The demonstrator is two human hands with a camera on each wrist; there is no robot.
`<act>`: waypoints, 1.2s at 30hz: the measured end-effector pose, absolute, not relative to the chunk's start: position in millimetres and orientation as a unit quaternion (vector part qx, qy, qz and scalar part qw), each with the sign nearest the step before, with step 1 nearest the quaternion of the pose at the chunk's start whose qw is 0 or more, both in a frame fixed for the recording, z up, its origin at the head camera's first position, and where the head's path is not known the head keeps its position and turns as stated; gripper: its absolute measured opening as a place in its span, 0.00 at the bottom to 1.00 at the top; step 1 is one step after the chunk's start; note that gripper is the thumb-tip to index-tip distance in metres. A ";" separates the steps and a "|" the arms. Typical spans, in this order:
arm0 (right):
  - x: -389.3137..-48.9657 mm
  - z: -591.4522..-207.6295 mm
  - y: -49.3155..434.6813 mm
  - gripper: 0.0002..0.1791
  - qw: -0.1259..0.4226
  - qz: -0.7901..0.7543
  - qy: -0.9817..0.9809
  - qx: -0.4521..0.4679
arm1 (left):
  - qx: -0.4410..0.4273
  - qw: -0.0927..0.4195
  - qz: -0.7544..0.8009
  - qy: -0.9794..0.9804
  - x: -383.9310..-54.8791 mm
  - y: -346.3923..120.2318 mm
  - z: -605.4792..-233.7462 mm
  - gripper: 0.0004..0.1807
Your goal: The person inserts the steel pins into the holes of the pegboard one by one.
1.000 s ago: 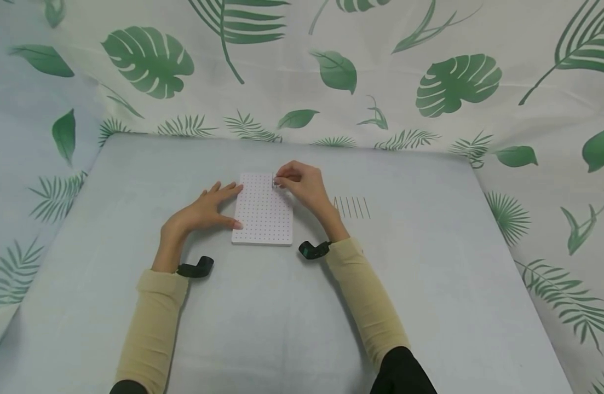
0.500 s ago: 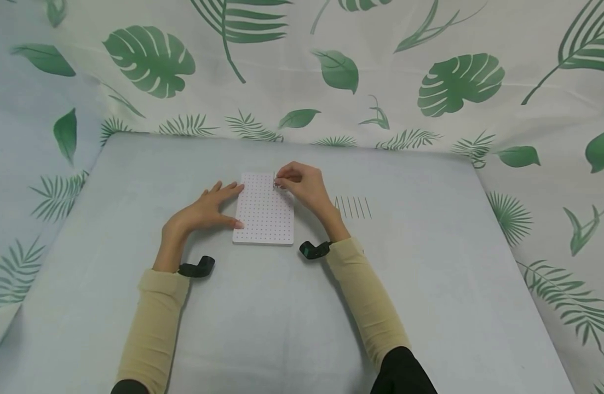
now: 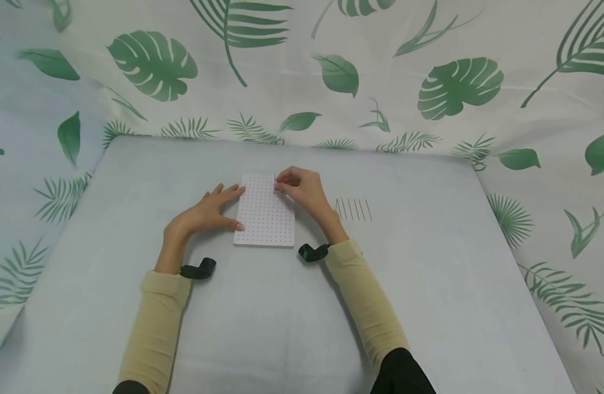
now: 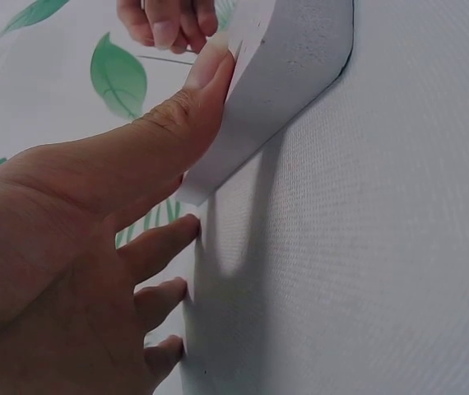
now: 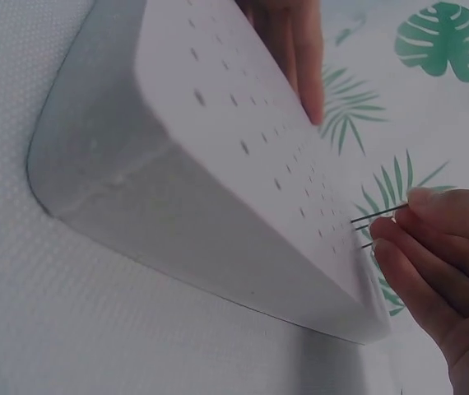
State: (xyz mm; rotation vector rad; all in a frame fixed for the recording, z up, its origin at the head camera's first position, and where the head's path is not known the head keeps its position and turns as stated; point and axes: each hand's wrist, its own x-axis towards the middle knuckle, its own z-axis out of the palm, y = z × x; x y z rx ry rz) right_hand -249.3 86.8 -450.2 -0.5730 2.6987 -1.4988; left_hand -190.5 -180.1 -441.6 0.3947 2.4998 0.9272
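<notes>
A white board (image 3: 264, 219) with rows of small holes lies on the table. My left hand (image 3: 203, 212) steadies its left side, fingers spread, with the thumb and index finger touching the board edge. In the left wrist view the thumb (image 4: 181, 115) presses the board's edge while other fingertips reach down to the tabletop. Over the far right part of the board, my right hand (image 3: 304, 189) pinches a thin dark metal pin (image 5: 378, 216) between thumb and fingers. The pin's end meets the holed face or hovers just at it; I cannot tell which. Another pin end shows just below it.
Several thin pins (image 3: 353, 209) lie in a row on the table, right of the board and beside the right wrist. The table (image 3: 262, 328) has a pale cover. A leaf-patterned cloth (image 3: 361, 33) hangs behind and at the sides.
The right hand has sunk slightly toward the board, still pinching the pin. The left hand keeps its place on the board. The head view has shifted a little.
</notes>
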 end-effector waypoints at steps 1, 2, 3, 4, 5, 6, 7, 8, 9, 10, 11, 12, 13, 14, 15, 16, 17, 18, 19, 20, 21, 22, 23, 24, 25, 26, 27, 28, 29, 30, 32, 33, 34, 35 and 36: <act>-249.2 -450.5 86.3 0.06 0.001 -0.475 0.861 -0.182 | 0.143 0.222 0.336 0.904 -190.3 -180.6 -441.7 0.54; -249.2 -450.7 85.9 0.06 0.003 -0.474 0.862 -0.181 | 0.143 0.222 0.337 0.904 -190.1 -181.0 -441.8 0.54; -249.2 -451.0 85.6 0.06 0.004 -0.474 0.862 -0.180 | 0.144 0.221 0.339 0.903 -189.9 -181.4 -441.9 0.54; -249.2 -451.2 85.3 0.05 0.005 -0.475 0.862 -0.178 | 0.144 0.221 0.340 0.903 -189.9 -181.6 -442.1 0.54; -249.3 -451.5 84.9 0.05 0.005 -0.474 0.862 -0.177 | 0.145 0.220 0.341 0.902 -189.9 -181.8 -442.3 0.54; -249.1 -451.3 84.3 0.05 0.003 -0.474 0.863 -0.177 | 0.145 0.219 0.342 0.902 -189.8 -182.1 -442.5 0.53; -249.0 -451.1 84.2 0.05 0.002 -0.473 0.863 -0.176 | 0.146 0.219 0.342 0.902 -190.1 -182.0 -442.6 0.54; -248.9 -451.1 83.8 0.05 0.000 -0.471 0.864 -0.178 | 0.146 0.218 0.342 0.902 -190.3 -181.8 -442.7 0.54; -248.7 -450.9 83.3 0.05 -0.002 -0.467 0.866 -0.179 | 0.146 0.219 0.340 0.903 -190.6 -181.6 -442.9 0.54; -248.5 -450.7 82.6 0.05 -0.005 -0.464 0.867 -0.181 | 0.146 0.219 0.338 0.904 -190.9 -181.4 -443.3 0.54; -248.2 -450.4 81.9 0.05 -0.007 -0.460 0.869 -0.183 | 0.145 0.219 0.337 0.904 -190.9 -181.2 -443.6 0.54; -247.7 -450.0 81.0 0.05 -0.009 -0.457 0.870 -0.184 | 0.145 0.219 0.335 0.905 -190.9 -181.1 -443.9 0.54; -247.5 -450.1 80.2 0.05 -0.011 -0.453 0.872 -0.183 | 0.145 0.219 0.335 0.905 -191.0 -181.0 -444.3 0.54; -247.2 -449.8 79.4 0.05 -0.013 -0.450 0.874 -0.183 | 0.144 0.219 0.335 0.905 -190.8 -180.8 -444.4 0.54; -246.7 -449.4 78.7 0.04 -0.016 -0.447 0.876 -0.180 | 0.144 0.218 0.335 0.905 -190.9 -180.7 -444.5 0.54; -246.3 -449.2 78.2 0.04 -0.018 -0.444 0.878 -0.178 | 0.145 0.217 0.337 0.905 -190.6 -180.5 -444.1 0.54; -246.0 -449.0 77.7 0.04 -0.021 -0.442 0.879 -0.178 | 0.145 0.217 0.338 0.904 -190.4 -180.3 -443.9 0.54; -245.7 -448.9 77.3 0.04 -0.023 -0.440 0.880 -0.178 | 0.145 0.216 0.338 0.905 -190.3 -180.2 -443.8 0.54; -245.5 -448.9 77.1 0.05 -0.025 -0.439 0.880 -0.178 | 0.145 0.215 0.339 0.905 -190.3 -180.2 -443.8 0.54; -245.5 -448.9 77.0 0.05 -0.026 -0.439 0.880 -0.180 | 0.144 0.213 0.339 0.905 -190.4 -180.0 -443.6 0.54; -245.4 -448.9 77.2 0.05 -0.028 -0.438 0.880 -0.181 | 0.144 0.212 0.339 0.905 -190.5 -180.1 -443.8 0.54; -245.3 -448.9 77.5 0.05 -0.029 -0.437 0.881 -0.182 | 0.144 0.212 0.339 0.905 -190.6 -179.9 -444.0 0.54; -245.4 -449.1 78.1 0.05 -0.031 -0.436 0.881 -0.182 | 0.144 0.212 0.340 0.905 -190.9 -179.6 -444.6 0.54; -245.3 -449.1 78.9 0.05 -0.032 -0.434 0.882 -0.180 | 0.145 0.212 0.341 0.904 -191.3 -179.4 -444.9 0.54; -245.4 -449.1 79.8 0.05 -0.033 -0.433 0.883 -0.179 | 0.146 0.212 0.341 0.904 -191.7 -179.0 -445.3 0.54; -245.3 -448.9 80.9 0.04 -0.034 -0.432 0.884 -0.177 | 0.147 0.213 0.342 0.903 -191.9 -178.6 -445.4 0.54; -245.3 -448.9 82.0 0.04 -0.036 -0.430 0.885 -0.176 | 0.148 0.214 0.343 0.903 -192.2 -178.2 -445.6 0.54; -245.3 -448.9 83.2 0.04 -0.035 -0.432 0.884 -0.177 | 0.149 0.214 0.343 0.902 -192.4 -177.8 -445.6 0.54; -245.1 -448.7 84.3 0.04 -0.034 -0.433 0.883 -0.179 | 0.148 0.215 0.343 0.902 -192.4 -177.6 -445.4 0.54; -245.0 -448.8 85.3 0.04 -0.032 -0.435 0.881 -0.182 | 0.147 0.215 0.341 0.903 -192.4 -177.6 -445.2 0.54; -244.3 -448.9 87.1 0.04 -0.028 -0.437 0.879 -0.190 | 0.146 0.216 0.337 0.905 -192.0 -178.4 -444.7 0.54; -243.6 -449.2 87.9 0.04 -0.027 -0.439 0.877 -0.194 | 0.146 0.216 0.335 0.905 -191.7 -179.0 -444.5 0.54; -242.9 -449.0 88.8 0.04 -0.026 -0.440 0.875 -0.198 | 0.146 0.216 0.334 0.906 -191.6 -179.6 -444.3 0.54; -242.1 -448.7 90.0 0.04 -0.027 -0.442 0.873 -0.202 | 0.145 0.217 0.332 0.906 -191.5 -180.0 -443.8 0.54; -241.2 -447.5 91.0 0.04 -0.027 -0.441 0.874 -0.204 | 0.146 0.217 0.329 0.907 -191.6 -180.4 -443.3 0.54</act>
